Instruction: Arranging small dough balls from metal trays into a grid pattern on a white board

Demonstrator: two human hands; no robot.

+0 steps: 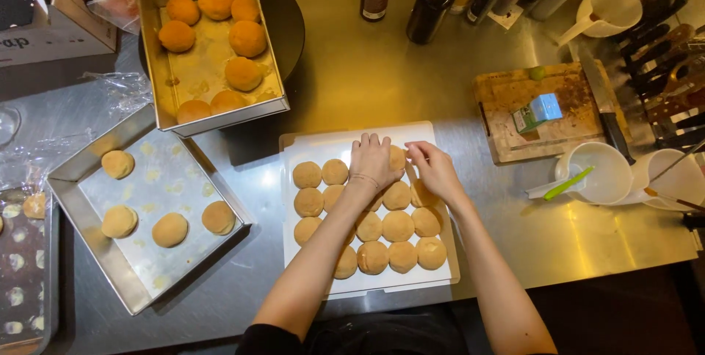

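Left hand (374, 161) flat, fingers spread over round matte tan buns (397, 226) in a white rectangular box (321, 142), right hand (435, 170) fingers curled, pinching a bun at the box's 1 o'clock corner, shiny square metal tray (88, 241) at 9 o'clock, worn wooden board (514, 98) at 2 o'clock, brushed steel counter (367, 69)

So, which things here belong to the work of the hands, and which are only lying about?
In the work:
- left hand and right hand, both on the buns
- round buns in rows
- white tray under them

Lying about:
- two metal pans with more buns
- wooden cutting board
- dark bottles
- white bowl
- white jug
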